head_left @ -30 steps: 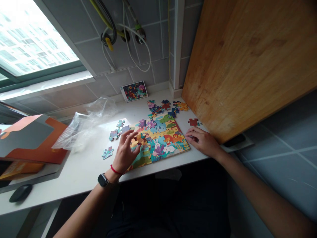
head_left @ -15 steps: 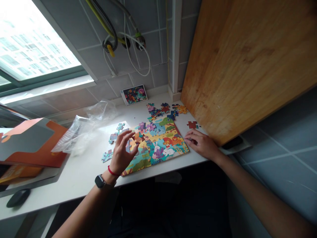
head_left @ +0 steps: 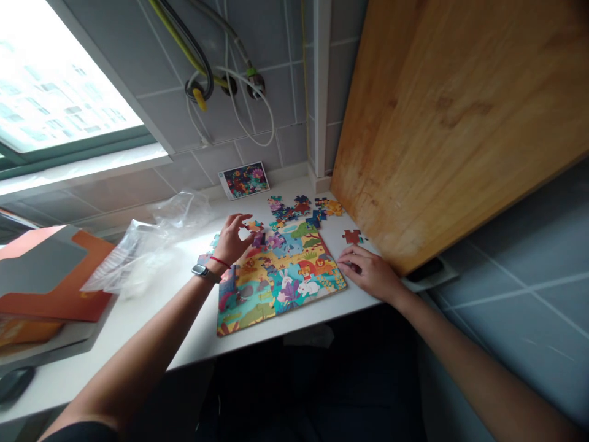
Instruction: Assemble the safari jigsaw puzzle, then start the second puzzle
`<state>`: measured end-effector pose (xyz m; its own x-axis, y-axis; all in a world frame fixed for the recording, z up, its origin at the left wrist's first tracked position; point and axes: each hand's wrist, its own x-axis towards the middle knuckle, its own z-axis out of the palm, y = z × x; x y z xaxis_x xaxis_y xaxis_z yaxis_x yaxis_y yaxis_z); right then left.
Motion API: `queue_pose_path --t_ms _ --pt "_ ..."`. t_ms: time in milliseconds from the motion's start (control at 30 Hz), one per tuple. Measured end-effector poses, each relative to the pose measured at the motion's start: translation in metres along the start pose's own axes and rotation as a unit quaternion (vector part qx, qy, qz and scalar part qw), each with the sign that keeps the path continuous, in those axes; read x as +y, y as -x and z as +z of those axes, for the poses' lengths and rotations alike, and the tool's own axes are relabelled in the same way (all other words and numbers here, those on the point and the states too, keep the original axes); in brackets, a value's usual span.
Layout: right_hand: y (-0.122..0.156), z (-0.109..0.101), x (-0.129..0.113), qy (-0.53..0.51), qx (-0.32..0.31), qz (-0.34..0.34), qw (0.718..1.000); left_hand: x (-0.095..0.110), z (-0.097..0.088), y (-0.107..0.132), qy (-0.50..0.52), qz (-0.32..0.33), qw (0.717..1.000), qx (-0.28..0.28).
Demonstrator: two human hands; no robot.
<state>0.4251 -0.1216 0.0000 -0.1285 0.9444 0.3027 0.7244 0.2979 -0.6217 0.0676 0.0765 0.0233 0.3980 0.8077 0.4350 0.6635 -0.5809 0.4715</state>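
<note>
A colourful animal jigsaw puzzle [head_left: 280, 279], mostly assembled, lies on the white counter [head_left: 151, 319]. My left hand [head_left: 231, 240], with a watch and red band at the wrist, hovers over the puzzle's far left corner. Its thumb and fingers pinch a small orange puzzle piece [head_left: 254, 226]. My right hand [head_left: 368, 272] lies flat on the counter against the puzzle's right edge, fingers stretched out and holding nothing. Several loose pieces [head_left: 299, 207] sit beyond the puzzle, and a single red piece [head_left: 352, 236] lies near my right hand.
A large wooden board [head_left: 437, 123] leans over the counter on the right, with a dark phone [head_left: 427, 270] beneath it. A reference picture card [head_left: 243, 181] leans on the tiled wall. A crumpled plastic bag [head_left: 151, 239], an orange box [head_left: 50, 270] and a mouse [head_left: 13, 383] lie at the left.
My left hand has moved from the puzzle's left middle up to its far left corner, now pinching a piece. My right hand has stayed by the right edge. The view shifted slightly.
</note>
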Motion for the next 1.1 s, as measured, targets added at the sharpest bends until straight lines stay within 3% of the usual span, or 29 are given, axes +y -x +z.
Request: queue_pose_path --t_ms 67,167,300,367,467,567,733,867,1100 --pt "0.000 0.000 -0.001 -0.003 0.000 0.002 1.000 -0.014 0.008 -0.010 -0.024 -0.030 0.999 -0.037" --pt "0.000 0.000 -0.001 -0.010 0.002 0.003 1.000 -0.029 0.011 -0.022 -0.071 -0.020 0.994 -0.085" --pt "0.000 0.000 0.000 -0.017 0.006 0.001 1.000 -0.026 0.008 -0.039 -0.106 0.012 0.991 -0.082" --pt "0.000 0.000 0.001 -0.016 0.005 0.003 1.000 -0.012 0.011 -0.052 -0.112 0.029 0.990 -0.080" --pt "0.000 0.000 0.001 -0.013 0.001 0.008 1.000 0.027 0.030 -0.076 -0.075 0.100 0.982 -0.143" --pt "0.000 0.000 0.001 -0.011 -0.001 0.010 1.000 0.077 0.065 -0.101 -0.048 0.188 0.952 -0.236" --pt "0.000 0.001 0.003 -0.016 -0.004 0.012 1.000 0.143 0.128 -0.130 -0.117 0.202 0.925 -0.300" --pt "0.001 0.001 0.004 -0.022 -0.002 0.014 1.000 0.159 0.150 -0.139 -0.148 0.196 0.920 -0.306" --pt "0.000 0.001 0.004 -0.028 0.004 0.015 1.000 0.159 0.150 -0.139 -0.161 0.178 0.918 -0.314"
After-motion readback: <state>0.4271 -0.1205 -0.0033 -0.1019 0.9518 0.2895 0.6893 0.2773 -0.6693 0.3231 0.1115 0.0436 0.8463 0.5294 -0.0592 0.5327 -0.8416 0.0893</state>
